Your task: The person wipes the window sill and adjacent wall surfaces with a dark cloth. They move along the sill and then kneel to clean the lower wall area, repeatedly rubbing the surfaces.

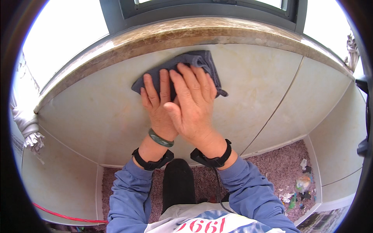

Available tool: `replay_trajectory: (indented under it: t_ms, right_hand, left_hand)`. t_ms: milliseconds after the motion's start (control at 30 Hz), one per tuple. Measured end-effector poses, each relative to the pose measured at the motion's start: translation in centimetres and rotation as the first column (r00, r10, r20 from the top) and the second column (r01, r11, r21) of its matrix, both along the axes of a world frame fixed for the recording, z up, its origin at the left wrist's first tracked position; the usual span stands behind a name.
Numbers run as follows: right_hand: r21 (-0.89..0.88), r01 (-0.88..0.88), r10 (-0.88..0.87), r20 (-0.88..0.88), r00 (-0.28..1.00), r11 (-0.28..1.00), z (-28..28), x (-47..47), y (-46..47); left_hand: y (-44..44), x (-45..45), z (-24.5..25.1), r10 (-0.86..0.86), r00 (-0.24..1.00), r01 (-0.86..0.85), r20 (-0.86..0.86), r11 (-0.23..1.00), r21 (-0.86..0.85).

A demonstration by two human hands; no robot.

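A dark grey cloth (180, 62) lies flat against the pale tiled wall (247, 87) just below the stone window sill (163, 35). Both hands press on it with the fingers spread. My left hand (161, 107), with a green bangle at its wrist, has its fingertips on the cloth's lower left part. Partly overlapping it, my right hand (193, 102) rests on the cloth's middle and right side. One corner of the cloth, with a small loop, sticks out to the right of my right hand. Black straps with small devices circle both wrists.
A grey window frame (209, 10) rises above the sill. Tied curtains (27, 122) hang at the left and far right. A purplish carpet (271, 161) covers the floor, with scraps and a crumpled plastic bag (303, 183) at right. A red cord (67, 217) runs at lower left.
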State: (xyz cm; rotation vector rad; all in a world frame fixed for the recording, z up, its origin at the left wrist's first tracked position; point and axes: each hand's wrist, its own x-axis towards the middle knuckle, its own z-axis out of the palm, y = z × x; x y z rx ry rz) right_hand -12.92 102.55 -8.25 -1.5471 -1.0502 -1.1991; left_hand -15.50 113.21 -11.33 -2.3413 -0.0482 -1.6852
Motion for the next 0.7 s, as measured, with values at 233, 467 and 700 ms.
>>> replay_trajectory:
  t_ms: [233, 467, 700]
  right_hand:
    - [0.017, 0.199, -0.198, -0.040, 0.979, 0.980, -2.1, 2.8, -3.3]
    - [0.088, 0.337, -0.324, -0.138, 0.936, 0.937, -4.2, 5.5, -8.9]
    - [0.266, 0.147, -0.053, -0.331, 0.942, 0.953, -6.7, 5.0, -13.9]
  left_hand:
    - [-3.4, 1.9, -0.4, -0.095, 0.992, 0.101, -0.077, 0.992, 0.077]
    - [-9.0, 5.1, -0.6, -0.238, 0.960, 0.262, -0.149, 0.950, 0.167]
    - [-10.8, 6.3, -0.9, -0.265, 0.945, 0.301, -0.190, 0.933, 0.197]
